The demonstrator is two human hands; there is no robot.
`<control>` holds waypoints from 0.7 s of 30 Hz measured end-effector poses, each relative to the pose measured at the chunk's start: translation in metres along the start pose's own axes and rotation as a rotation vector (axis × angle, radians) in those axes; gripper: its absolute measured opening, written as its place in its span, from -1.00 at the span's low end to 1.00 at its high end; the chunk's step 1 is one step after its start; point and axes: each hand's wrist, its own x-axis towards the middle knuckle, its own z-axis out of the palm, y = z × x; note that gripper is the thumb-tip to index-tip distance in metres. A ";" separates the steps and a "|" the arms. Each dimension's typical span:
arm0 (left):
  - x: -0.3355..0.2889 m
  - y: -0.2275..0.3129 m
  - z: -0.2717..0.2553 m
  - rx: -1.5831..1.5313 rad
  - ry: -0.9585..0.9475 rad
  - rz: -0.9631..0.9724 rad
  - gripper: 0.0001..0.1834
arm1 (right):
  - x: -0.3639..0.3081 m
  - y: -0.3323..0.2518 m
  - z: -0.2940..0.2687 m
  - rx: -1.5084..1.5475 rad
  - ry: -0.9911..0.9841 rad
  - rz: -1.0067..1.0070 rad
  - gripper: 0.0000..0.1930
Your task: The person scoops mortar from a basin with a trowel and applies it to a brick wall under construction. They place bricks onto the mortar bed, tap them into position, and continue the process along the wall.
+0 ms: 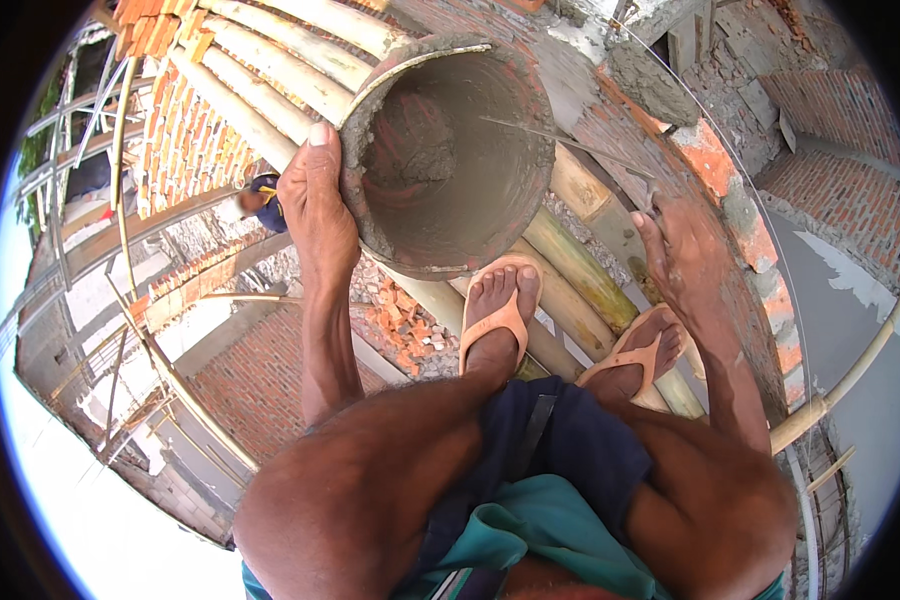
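Note:
My left hand [318,195] grips the left rim of a round bucket [540,150], its thumb over the edge. The bucket is tilted toward me; wet grey mortar [420,140] lies inside and coats its walls. My right hand [682,245] is closed at the handle end of a trowel [580,143], whose thin blade shows nearly edge-on and reaches over the bucket's right side. The fingers round the handle are mostly hidden behind the hand. Beside this hand runs a brick wall [705,155], with a heap of mortar [652,82] on its top.
Under my feet, in orange flip-flops [500,325], lie bamboo poles [575,250] with gaps between them. Far below are broken bricks [405,325]. Another person [267,203] is lower down at the left. A bamboo pole [840,380] slants at the right, near a taut string.

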 end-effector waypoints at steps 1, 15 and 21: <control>0.001 -0.001 0.003 -0.021 -0.023 0.027 -0.52 | 0.015 -0.015 0.004 -0.068 -0.061 -0.044 -0.71; 0.009 -0.003 0.016 0.082 -0.134 0.090 -0.51 | 0.039 -0.041 0.051 -0.240 -0.114 -0.449 -0.74; -0.005 0.013 0.030 0.073 -0.148 0.007 -0.50 | 0.042 -0.034 0.052 -0.226 -0.072 -0.423 -0.72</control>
